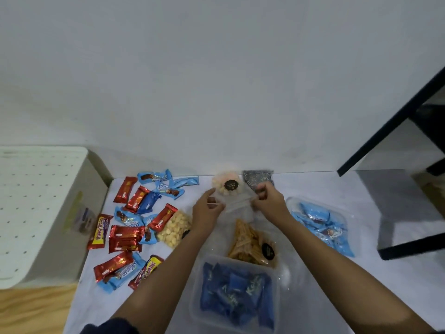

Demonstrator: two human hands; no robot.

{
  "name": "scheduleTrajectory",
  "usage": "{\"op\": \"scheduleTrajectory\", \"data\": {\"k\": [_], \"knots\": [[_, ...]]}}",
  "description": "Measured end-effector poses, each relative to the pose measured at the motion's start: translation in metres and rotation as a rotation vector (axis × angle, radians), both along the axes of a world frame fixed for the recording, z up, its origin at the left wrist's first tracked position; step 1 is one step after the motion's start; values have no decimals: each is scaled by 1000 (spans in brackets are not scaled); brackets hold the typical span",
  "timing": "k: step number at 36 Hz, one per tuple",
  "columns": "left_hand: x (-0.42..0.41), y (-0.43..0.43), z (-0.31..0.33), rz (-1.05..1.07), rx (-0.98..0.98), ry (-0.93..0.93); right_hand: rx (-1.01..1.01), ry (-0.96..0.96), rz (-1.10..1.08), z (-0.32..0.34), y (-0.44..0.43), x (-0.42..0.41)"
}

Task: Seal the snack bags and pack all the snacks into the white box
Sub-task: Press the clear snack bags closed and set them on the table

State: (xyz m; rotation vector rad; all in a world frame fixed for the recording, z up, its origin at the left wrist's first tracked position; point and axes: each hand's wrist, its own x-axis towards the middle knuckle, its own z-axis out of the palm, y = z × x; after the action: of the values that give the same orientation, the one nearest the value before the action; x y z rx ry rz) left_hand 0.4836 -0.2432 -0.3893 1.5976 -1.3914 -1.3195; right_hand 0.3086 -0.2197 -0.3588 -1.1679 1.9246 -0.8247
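A clear zip bag of orange-brown stick snacks (pixel 249 239) lies in the middle of the white table. My left hand (pixel 207 209) and my right hand (pixel 268 200) each pinch the bag's top edge, one at either end. Just beyond the hands sits a clear bag of pale round snacks (pixel 225 183) with a dark label. Another clear bag of yellow puffs (pixel 174 227) lies left of my left wrist. The white box (pixel 36 208) with a dotted lid stands at the far left.
Several red, blue and yellow wrapped bars (pixel 134 225) are scattered on the left of the table. A clear tub of dark blue packets (pixel 237 292) sits near me, a clear tray of light blue packets (pixel 320 222) at right. A patterned grey pouch (pixel 258 180) lies by the wall.
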Motion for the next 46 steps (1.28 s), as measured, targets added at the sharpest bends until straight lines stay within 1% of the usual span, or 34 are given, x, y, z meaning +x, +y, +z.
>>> {"op": "scheduleTrajectory", "data": {"k": [3, 5, 9, 11, 14, 17, 21, 24, 27, 32, 34, 38, 42, 46], "knots": [[4, -8, 16, 28, -78, 22, -64, -69, 21, 19, -7, 1], [5, -12, 27, 49, -84, 61, -96, -96, 16, 30, -12, 1], [3, -17, 48, 78, -69, 88, -137, -93, 81, 51, -16, -3], [2, -18, 62, 78, -62, 143, -162, -109, 97, 62, -15, -7], [3, -15, 79, -1, -84, 210, -254, -55, 103, 77, -14, -16], [1, -12, 96, -97, -204, 168, -323, -42, 100, 95, -11, -26], [-8, -9, 119, -88, -398, 73, -408, -8, 143, 117, -4, -35], [-15, -7, 134, -124, -471, 54, -481, 17, 135, 130, 1, -45], [-25, -4, 144, -110, -496, 109, -481, -29, 115, 140, 7, -54], [-42, 1, 154, -44, -480, 278, -469, -217, 63, 153, 19, -63], [-48, 3, 158, -51, -491, 295, -463, -226, 50, 155, 22, -67], [-60, 3, 157, -94, -513, 230, -430, -165, 35, 155, 24, -72], [-73, 3, 160, -104, -525, 138, -448, -149, 16, 153, 24, -75], [-82, 2, 163, -115, -568, 99, -452, -126, 6, 152, 22, -79]]}}
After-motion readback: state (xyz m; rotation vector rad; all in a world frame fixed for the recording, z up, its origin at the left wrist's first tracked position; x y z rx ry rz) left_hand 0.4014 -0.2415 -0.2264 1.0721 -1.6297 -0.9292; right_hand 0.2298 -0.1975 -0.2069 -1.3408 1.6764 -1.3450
